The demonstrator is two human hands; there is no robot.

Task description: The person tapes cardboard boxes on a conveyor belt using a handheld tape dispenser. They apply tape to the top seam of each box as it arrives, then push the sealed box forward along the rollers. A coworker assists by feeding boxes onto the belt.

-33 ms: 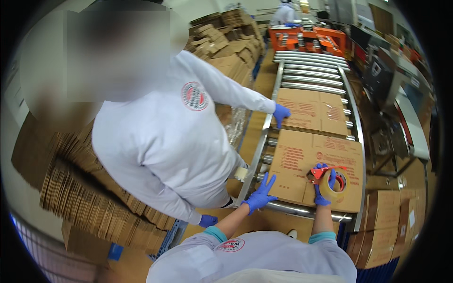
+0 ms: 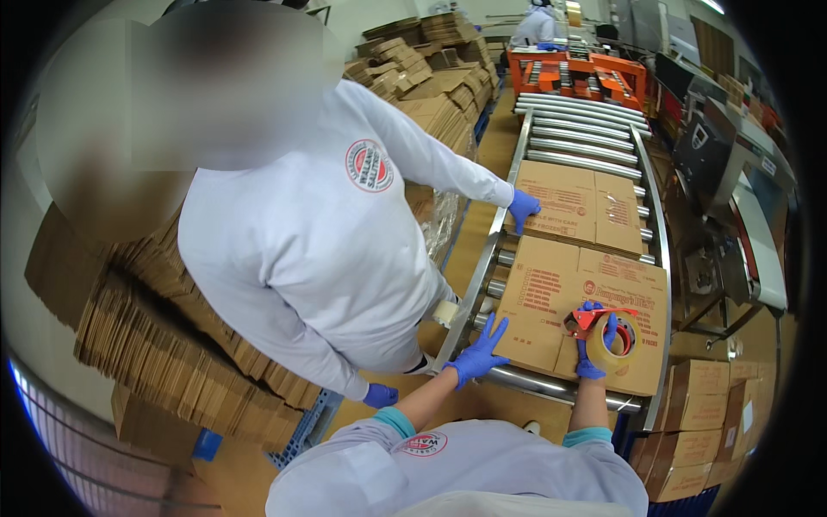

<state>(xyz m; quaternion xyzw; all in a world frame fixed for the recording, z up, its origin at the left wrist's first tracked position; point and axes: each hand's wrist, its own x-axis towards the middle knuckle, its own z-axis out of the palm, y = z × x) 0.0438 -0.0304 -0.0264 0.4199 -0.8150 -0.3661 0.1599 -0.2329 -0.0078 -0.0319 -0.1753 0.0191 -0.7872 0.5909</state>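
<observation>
My left hand [image 2: 476,355], blue-gloved, rests with fingers spread on the lower-left corner of the nearer flat cardboard carton [image 2: 538,310] on the roller conveyor [image 2: 581,152]. My right hand [image 2: 593,351] is wrapped round a red tape dispenser [image 2: 582,321] with a large roll of yellowish tape [image 2: 627,349], over that carton's right half. Just beyond lies another carton [image 2: 556,198]. A co-worker in a white top [image 2: 301,241] stands at my left, one gloved hand [image 2: 524,208] on the far carton's left edge and the other [image 2: 380,395] hanging low.
Flattened cardboard [image 2: 155,362] is stacked at the left, more [image 2: 448,86] behind the co-worker. An orange machine [image 2: 624,77] stands at the conveyor's far end, another person [image 2: 534,30] beside it. Dark and steel equipment [image 2: 702,198] lines the right. Taped boxes [image 2: 689,396] are stacked low at the right.
The whole view has shifted slightly, the conveyor and cartons appearing a little farther right. My hands, the dispenser and the co-worker's hands keep almost the same places relative to the cartons.
</observation>
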